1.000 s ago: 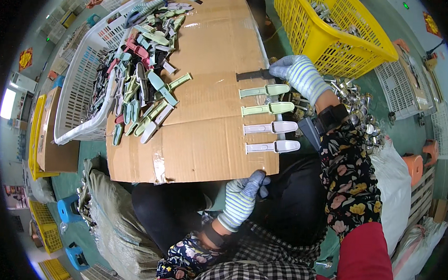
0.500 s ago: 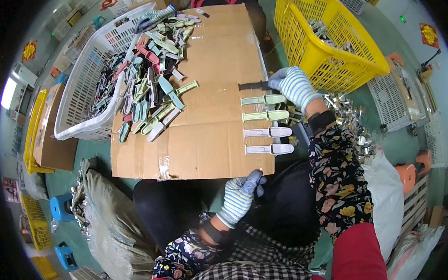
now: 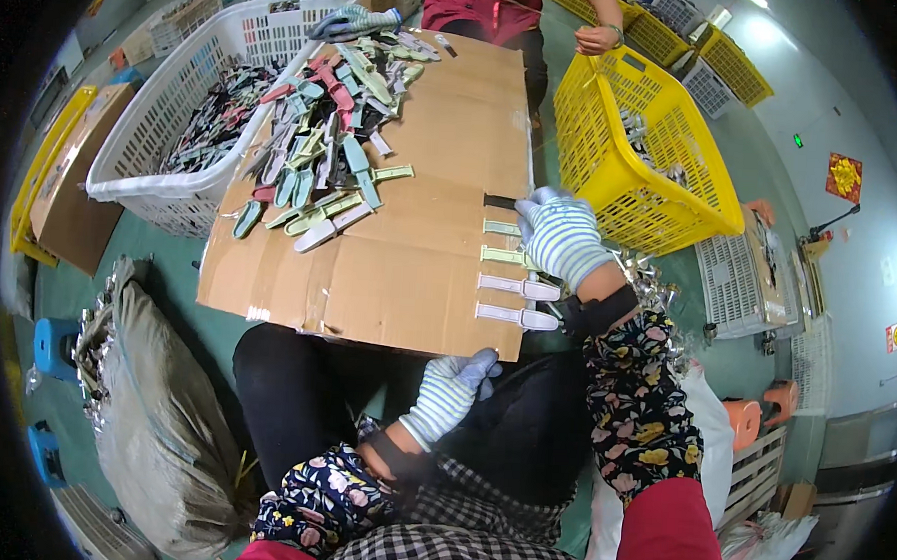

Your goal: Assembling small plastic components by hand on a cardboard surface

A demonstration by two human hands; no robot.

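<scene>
Cardboard (image 3: 429,269) lies over my lap as a work surface. At its right edge several flat plastic clip pieces lie in a row: two pale lilac ones (image 3: 516,286) nearest, then green (image 3: 506,254), mint (image 3: 500,226) and black (image 3: 499,201). My right hand (image 3: 561,235), in a striped glove, covers the wide ends of the farther pieces; its fingers curl down, and what they hold is hidden. My left hand (image 3: 446,392), gloved too, is just below the near edge, fingers pressed together; anything in them is hidden. A pile of mixed-colour pieces (image 3: 340,135) sits at far left.
A white basket (image 3: 133,176) of dark pieces stands left of the cardboard, with a striped glove (image 3: 355,23) near its corner. A yellow basket (image 3: 652,199) holding metal parts stands at right. Another person (image 3: 485,11) sits across. A sack (image 3: 167,418) stands at lower left.
My view has shifted. My right hand has come nearer along the row, from the black piece's end to over the mint and green ends. My left hand stays by the near edge.
</scene>
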